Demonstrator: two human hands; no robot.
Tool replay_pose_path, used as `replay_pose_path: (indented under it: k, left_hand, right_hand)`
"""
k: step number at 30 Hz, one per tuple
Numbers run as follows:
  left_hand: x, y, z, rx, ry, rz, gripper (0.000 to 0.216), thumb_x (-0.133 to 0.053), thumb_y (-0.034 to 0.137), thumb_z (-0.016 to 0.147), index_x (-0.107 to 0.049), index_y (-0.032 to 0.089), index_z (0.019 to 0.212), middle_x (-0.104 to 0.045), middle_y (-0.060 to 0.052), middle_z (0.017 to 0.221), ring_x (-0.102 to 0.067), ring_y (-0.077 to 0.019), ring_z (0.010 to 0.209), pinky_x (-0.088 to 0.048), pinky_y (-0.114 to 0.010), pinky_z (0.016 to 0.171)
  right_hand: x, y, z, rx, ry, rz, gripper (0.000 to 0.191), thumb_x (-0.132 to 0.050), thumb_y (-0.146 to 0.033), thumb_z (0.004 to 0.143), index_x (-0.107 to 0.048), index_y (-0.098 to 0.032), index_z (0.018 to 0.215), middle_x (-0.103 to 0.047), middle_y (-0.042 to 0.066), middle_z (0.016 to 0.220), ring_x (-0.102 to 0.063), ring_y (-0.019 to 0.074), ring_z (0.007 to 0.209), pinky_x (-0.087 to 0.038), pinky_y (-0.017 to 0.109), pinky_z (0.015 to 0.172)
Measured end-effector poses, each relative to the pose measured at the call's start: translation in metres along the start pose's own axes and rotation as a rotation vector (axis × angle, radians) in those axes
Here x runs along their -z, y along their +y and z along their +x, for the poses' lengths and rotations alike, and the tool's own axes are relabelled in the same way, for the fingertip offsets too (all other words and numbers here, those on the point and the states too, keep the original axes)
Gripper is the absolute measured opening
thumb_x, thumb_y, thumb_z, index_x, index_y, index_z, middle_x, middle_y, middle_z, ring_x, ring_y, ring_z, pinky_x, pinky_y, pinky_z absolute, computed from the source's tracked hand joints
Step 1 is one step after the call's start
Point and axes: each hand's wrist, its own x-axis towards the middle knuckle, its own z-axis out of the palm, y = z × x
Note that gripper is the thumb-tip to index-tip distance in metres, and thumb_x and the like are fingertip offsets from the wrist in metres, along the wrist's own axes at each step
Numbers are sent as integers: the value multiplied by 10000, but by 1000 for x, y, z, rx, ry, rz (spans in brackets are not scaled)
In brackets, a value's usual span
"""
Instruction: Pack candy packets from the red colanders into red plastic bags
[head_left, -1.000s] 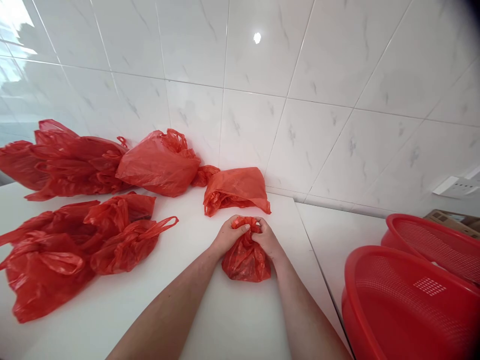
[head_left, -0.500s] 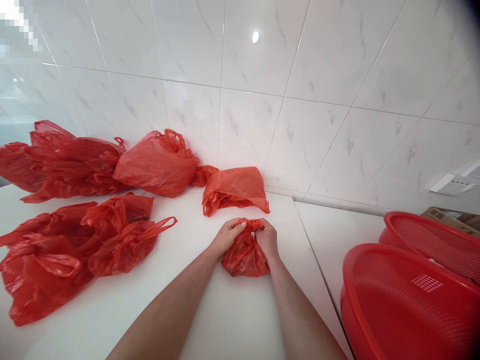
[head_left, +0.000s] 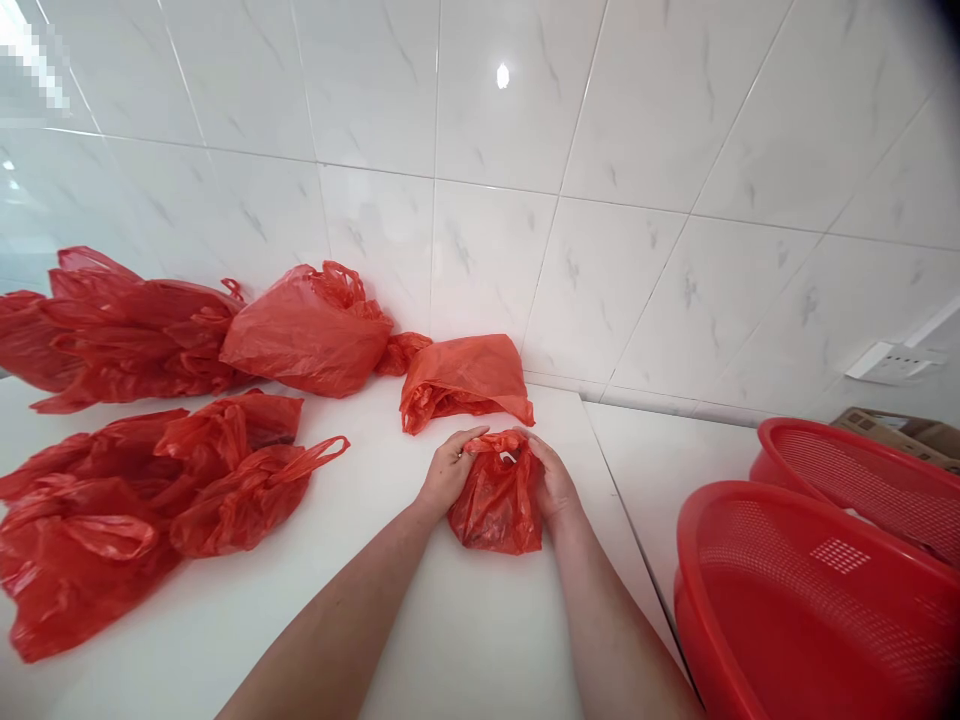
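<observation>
A small red plastic bag (head_left: 496, 510) stands on the white table with something dark inside that I cannot make out. Its gathered top and handle loop face up between my hands. At the top left of the bag, my left hand (head_left: 448, 474) is closed on the plastic, thumb towards the handle. My right hand (head_left: 557, 480) wraps the upper right side, its fingertips partly hidden behind the plastic. Just beyond my hands lies a folded red plastic bag (head_left: 472, 372).
Several filled red bags (head_left: 90, 540) lie on the left of the white table (head_left: 457, 640), with more red bags (head_left: 307, 335) along the tiled wall (head_left: 480, 240). Red perforated baskets (head_left: 795, 590) stand at right, beside a cardboard box (head_left: 900, 432) and a wall socket (head_left: 892, 362).
My right hand has shifted slightly right and loosened from the bag's top towards its side. The handle loop shows more, and the bag sits more upright. The view has turned slightly right.
</observation>
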Motion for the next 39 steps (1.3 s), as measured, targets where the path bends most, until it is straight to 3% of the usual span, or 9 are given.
replay_pose_path:
  k: [4, 9, 16, 19, 23, 27, 32, 36, 39]
  left_hand:
    - [0, 2, -1, -163, 60, 143, 400, -474, 185, 840, -640, 277, 1192, -622, -38, 1107, -551, -201, 1077, -376, -352, 1021]
    - [4, 3, 0, -215, 135, 155, 378, -452, 180, 855, -653, 274, 1161, -620, -38, 1147, -547, -204, 1090, -375, -353, 1019]
    - [20, -7, 10, 12, 442, 59, 266, -452, 332, 882, -657, 220, 1007, -657, -54, 1032, -579, -217, 990, -436, -343, 894]
    - [20, -6, 9, 59, 458, 46, 250, -458, 360, 869, -650, 213, 934, -654, -49, 995, -573, -214, 960, -455, -317, 811]
    - [18, -4, 8, 120, 457, 13, 284, -427, 387, 864, -627, 191, 905, -640, -47, 916, -583, -179, 784, -462, -282, 643]
    - [21, -7, 10, 178, 439, -47, 230, -440, 290, 802, -588, 188, 944, -634, -34, 861, -598, -159, 715, -467, -250, 562]
    - [24, -11, 13, 186, 429, -81, 327, -442, 177, 699, -562, 177, 1003, -638, -49, 905, -625, -177, 805, -504, -275, 627]
    - [20, -8, 11, 109, 385, -62, 410, -510, 176, 690, -572, 182, 1095, -607, -72, 1079, -584, -205, 1013, -480, -345, 869]
    - [13, -3, 6, 19, 255, -5, 590, -560, 212, 715, -468, 207, 1297, -530, -98, 1251, -501, -244, 1170, -408, -407, 993]
  right_hand:
    - [1, 0, 1, -4, 88, 188, 172, -747, -274, 688, -688, -237, 845, -712, -6, 889, -651, 163, 828, -527, 303, 776]
    - [7, -9, 3, 0, 134, 288, 257, -733, -110, 624, -642, -258, 813, -661, -52, 729, -626, 119, 704, -527, 268, 708]
    - [27, -24, 6, 58, 250, 388, 176, -634, -131, 607, -576, -234, 739, -526, -66, 553, -520, 93, 537, -489, 253, 595]
    - [34, -26, 6, 91, 319, 401, 72, -596, -206, 666, -529, -226, 681, -465, -66, 502, -443, 90, 452, -453, 253, 506]
    - [38, -26, 6, 110, 364, 398, 103, -566, -234, 708, -480, -214, 655, -389, -81, 455, -375, 73, 407, -399, 213, 448]
    - [36, -24, 7, 102, 359, 366, 126, -577, -242, 723, -473, -205, 661, -357, -94, 443, -348, 60, 398, -379, 188, 437]
    - [30, -21, 7, 76, 329, 282, 98, -626, -230, 720, -537, -190, 708, -380, -95, 447, -362, 51, 405, -389, 175, 439]
    - [24, -18, 8, 74, 315, 208, 127, -674, -247, 700, -576, -192, 758, -458, -84, 492, -444, 64, 448, -429, 191, 467]
    - [20, -16, 7, 67, 292, 153, 191, -703, -309, 698, -605, -188, 810, -562, -42, 589, -546, 100, 541, -472, 225, 514]
